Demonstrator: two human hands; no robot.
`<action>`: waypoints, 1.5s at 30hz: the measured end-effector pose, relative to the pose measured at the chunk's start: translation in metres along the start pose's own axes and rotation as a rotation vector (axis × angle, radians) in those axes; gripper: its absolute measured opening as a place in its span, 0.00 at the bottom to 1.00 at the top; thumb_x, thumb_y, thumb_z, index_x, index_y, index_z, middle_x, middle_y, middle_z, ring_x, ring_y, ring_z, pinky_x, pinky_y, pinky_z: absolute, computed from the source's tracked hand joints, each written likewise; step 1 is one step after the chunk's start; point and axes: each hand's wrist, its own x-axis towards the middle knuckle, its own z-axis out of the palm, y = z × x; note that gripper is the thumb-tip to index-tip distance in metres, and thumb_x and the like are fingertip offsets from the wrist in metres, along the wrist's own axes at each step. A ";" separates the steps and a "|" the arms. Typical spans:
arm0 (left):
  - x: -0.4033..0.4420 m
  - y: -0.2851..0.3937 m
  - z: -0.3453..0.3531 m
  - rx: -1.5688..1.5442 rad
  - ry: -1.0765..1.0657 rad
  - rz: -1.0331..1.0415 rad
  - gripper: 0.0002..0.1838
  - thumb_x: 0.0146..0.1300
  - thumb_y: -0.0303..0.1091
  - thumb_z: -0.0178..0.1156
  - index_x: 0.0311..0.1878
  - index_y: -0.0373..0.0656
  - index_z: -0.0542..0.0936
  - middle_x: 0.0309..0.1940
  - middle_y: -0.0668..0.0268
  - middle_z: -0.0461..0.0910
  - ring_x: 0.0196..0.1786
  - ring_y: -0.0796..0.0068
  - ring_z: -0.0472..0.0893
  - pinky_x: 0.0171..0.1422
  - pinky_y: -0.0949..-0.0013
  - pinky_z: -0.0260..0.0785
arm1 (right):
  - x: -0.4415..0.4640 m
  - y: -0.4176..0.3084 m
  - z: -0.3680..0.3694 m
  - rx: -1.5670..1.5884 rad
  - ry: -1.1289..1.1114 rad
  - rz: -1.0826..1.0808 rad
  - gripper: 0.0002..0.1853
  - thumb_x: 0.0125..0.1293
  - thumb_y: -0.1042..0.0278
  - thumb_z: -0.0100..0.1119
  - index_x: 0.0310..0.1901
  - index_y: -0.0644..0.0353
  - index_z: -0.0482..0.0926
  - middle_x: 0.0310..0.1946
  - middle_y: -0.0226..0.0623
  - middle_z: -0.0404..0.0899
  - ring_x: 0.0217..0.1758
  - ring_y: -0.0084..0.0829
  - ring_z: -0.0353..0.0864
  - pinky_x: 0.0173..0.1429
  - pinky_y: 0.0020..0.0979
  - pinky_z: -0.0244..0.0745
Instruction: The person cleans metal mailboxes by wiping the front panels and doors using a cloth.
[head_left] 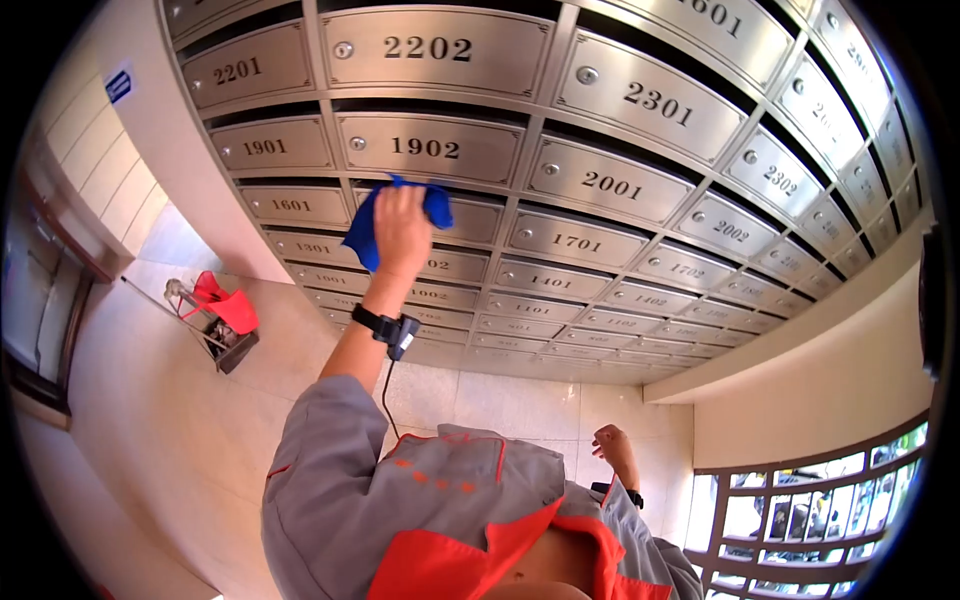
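Note:
My left hand (402, 228) is closed on a blue cloth (366, 232), pressing it against the metal mailbox doors just below the door marked 1902 (430, 137). The cloth bunches out on both sides of my fingers and hides part of the door beneath. A black strap with a small device sits on my left wrist, and a cable runs down from it. Lower and to the right, my right hand (613, 446) hangs by my side with its fingers curled in, away from the mailboxes. Nothing shows in it.
Rows of numbered mailboxes (575, 243) fill the wall ahead. On the tiled floor at left stands a long-handled dustpan (237, 350) with a red piece (226, 304) on it. A door (45, 320) is at far left, and a barred window (800, 520) lies at lower right.

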 end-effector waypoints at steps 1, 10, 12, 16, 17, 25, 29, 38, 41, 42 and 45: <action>-0.003 0.023 0.004 -0.001 0.081 0.065 0.22 0.47 0.27 0.53 0.49 0.36 0.71 0.40 0.56 0.71 0.51 0.55 0.69 0.63 0.56 0.55 | -0.003 -0.003 0.000 -0.004 0.010 -0.022 0.11 0.56 0.66 0.48 0.31 0.67 0.74 0.21 0.40 0.78 0.20 0.30 0.79 0.23 0.27 0.72; -0.015 0.082 0.027 -0.281 0.014 0.196 0.25 0.47 0.29 0.58 0.51 0.33 0.68 0.49 0.52 0.67 0.56 0.52 0.65 0.66 0.54 0.51 | 0.001 -0.018 0.000 0.001 0.075 -0.062 0.10 0.56 0.67 0.50 0.30 0.67 0.75 0.21 0.41 0.78 0.20 0.30 0.78 0.26 0.29 0.74; -0.029 0.088 0.039 -0.319 0.018 0.291 0.26 0.47 0.28 0.58 0.53 0.34 0.67 0.54 0.51 0.65 0.59 0.49 0.62 0.66 0.53 0.50 | 0.006 -0.013 -0.003 0.030 0.085 -0.058 0.10 0.56 0.67 0.50 0.30 0.67 0.75 0.21 0.41 0.78 0.20 0.30 0.78 0.26 0.29 0.74; -0.023 0.105 0.051 -0.233 -0.008 0.435 0.28 0.47 0.29 0.58 0.54 0.37 0.67 0.57 0.52 0.64 0.61 0.55 0.62 0.66 0.57 0.51 | -0.004 -0.014 -0.012 0.009 0.130 -0.049 0.10 0.55 0.67 0.50 0.30 0.66 0.75 0.21 0.41 0.78 0.20 0.31 0.78 0.26 0.30 0.74; -0.017 0.111 0.052 -0.206 0.017 0.450 0.27 0.47 0.30 0.59 0.53 0.38 0.68 0.55 0.53 0.66 0.60 0.59 0.64 0.67 0.59 0.51 | -0.004 -0.008 -0.013 0.008 0.140 -0.042 0.10 0.55 0.67 0.50 0.30 0.66 0.75 0.20 0.41 0.78 0.20 0.31 0.78 0.26 0.30 0.74; 0.007 0.201 0.060 -0.288 -0.041 0.422 0.24 0.49 0.34 0.59 0.51 0.37 0.70 0.45 0.55 0.71 0.55 0.57 0.66 0.64 0.58 0.53 | -0.023 0.017 -0.022 0.055 0.147 0.087 0.10 0.55 0.67 0.49 0.30 0.66 0.75 0.20 0.40 0.78 0.20 0.31 0.79 0.27 0.30 0.74; 0.013 0.257 0.078 -0.379 -0.047 0.518 0.23 0.48 0.32 0.59 0.50 0.38 0.70 0.43 0.57 0.71 0.52 0.59 0.68 0.62 0.59 0.55 | 0.001 0.027 -0.034 0.036 0.163 0.027 0.11 0.54 0.66 0.49 0.31 0.65 0.75 0.21 0.40 0.78 0.21 0.32 0.79 0.27 0.31 0.73; -0.010 0.284 0.109 -0.359 0.006 0.534 0.28 0.49 0.31 0.58 0.56 0.38 0.67 0.54 0.52 0.66 0.59 0.53 0.64 0.67 0.54 0.49 | 0.018 0.062 -0.095 0.091 0.176 0.000 0.11 0.54 0.67 0.49 0.31 0.66 0.75 0.21 0.41 0.78 0.20 0.31 0.78 0.26 0.30 0.73; -0.015 0.285 0.121 -0.348 -0.034 0.546 0.29 0.49 0.29 0.56 0.58 0.37 0.65 0.58 0.48 0.61 0.62 0.47 0.60 0.67 0.48 0.48 | 0.020 0.078 -0.122 0.114 0.171 0.010 0.10 0.55 0.67 0.49 0.31 0.65 0.75 0.22 0.38 0.78 0.19 0.28 0.78 0.22 0.27 0.71; -0.016 0.285 0.121 -0.255 0.004 0.549 0.29 0.48 0.32 0.60 0.56 0.39 0.67 0.57 0.52 0.64 0.61 0.52 0.63 0.67 0.53 0.51 | 0.021 0.082 -0.128 0.116 0.170 0.021 0.10 0.55 0.67 0.49 0.32 0.65 0.75 0.22 0.38 0.78 0.19 0.28 0.78 0.22 0.27 0.71; -0.017 0.290 0.125 -0.236 -0.031 0.676 0.28 0.50 0.32 0.58 0.56 0.39 0.67 0.56 0.55 0.65 0.61 0.55 0.63 0.66 0.56 0.52 | 0.026 0.092 -0.144 0.113 0.154 0.048 0.10 0.55 0.67 0.49 0.32 0.65 0.75 0.23 0.38 0.78 0.20 0.28 0.78 0.23 0.28 0.71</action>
